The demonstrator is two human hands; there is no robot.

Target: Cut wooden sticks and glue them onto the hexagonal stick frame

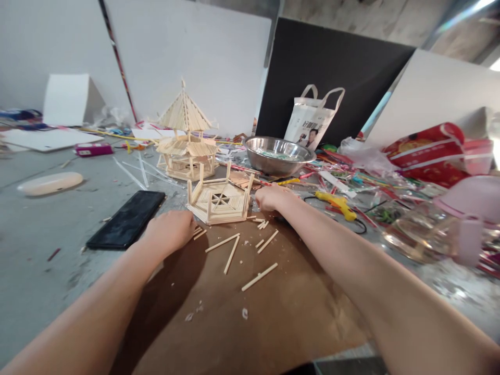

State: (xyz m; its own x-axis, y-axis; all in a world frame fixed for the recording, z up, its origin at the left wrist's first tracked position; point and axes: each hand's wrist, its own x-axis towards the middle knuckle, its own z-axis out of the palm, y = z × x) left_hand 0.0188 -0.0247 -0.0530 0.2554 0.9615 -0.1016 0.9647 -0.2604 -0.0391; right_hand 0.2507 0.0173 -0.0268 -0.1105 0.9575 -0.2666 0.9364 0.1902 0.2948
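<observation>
A hexagonal base of pale wooden sticks (219, 212) with upright posts stands at the far edge of a brown board (234, 333). Near its front left side is my left hand (172, 228), fingers curled and mostly turned from view, beside a few short sticks (200, 232). My right hand (272, 199) is curled close to the base's right side; its fingertips are hidden, and I cannot tell whether it touches. Loose sticks (260, 276) and small scraps lie between my forearms. Behind the base rises a tiered stick pavilion (186, 148) with a pointed roof.
Left of the board lies a black phone (127, 220), with a white oval object (50, 184) farther left. A steel bowl (273, 161) and a white bag (308, 122) stand behind. At right are a yellow glue gun (336, 204), craft clutter and a pink-lidded jug (464, 224).
</observation>
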